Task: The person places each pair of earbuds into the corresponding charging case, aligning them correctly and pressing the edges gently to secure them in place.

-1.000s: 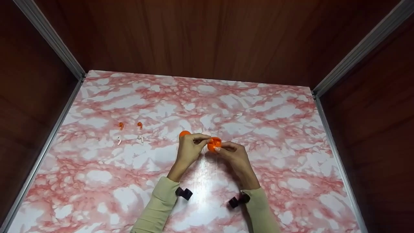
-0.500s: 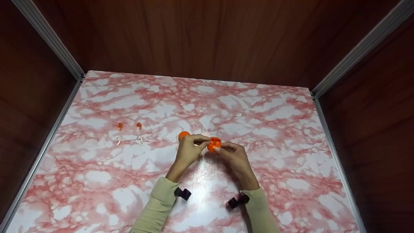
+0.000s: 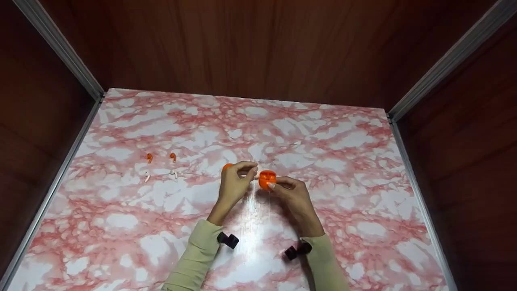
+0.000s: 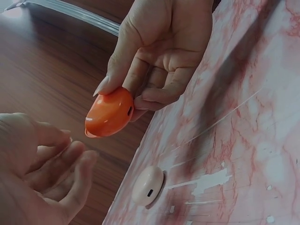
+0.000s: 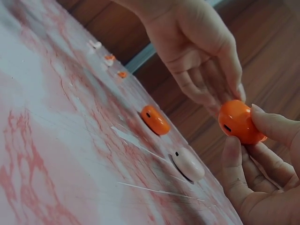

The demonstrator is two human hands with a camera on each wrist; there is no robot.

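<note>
In the head view my right hand [image 3: 294, 193] holds an orange earbud case [image 3: 267, 180], its lid up. The right wrist view shows thumb and fingertips pinching the sides of this rounded case [image 5: 238, 123], which has a small dark port. My left hand [image 3: 235, 184] hovers just left of the case, fingers loosely bent, thumb and index tips close together. In the left wrist view that hand [image 4: 44, 166] is apart from the case, and nothing shows between its fingers. The inside of the case is hidden in both wrist views.
A second orange case [image 5: 155, 120] and a pale pink-white case [image 5: 189, 164] lie on the marbled table [image 3: 331, 161] beneath the hands. Farther left are two orange earbuds [image 3: 149, 157] and two white earbuds [image 3: 173, 174]. Dark wood panels [image 3: 250, 48] enclose the table.
My left fingertips were at the opening of the orange earbud case; they have drawn back up and left, apart from it. My right hand keeps holding the case in the same place.
</note>
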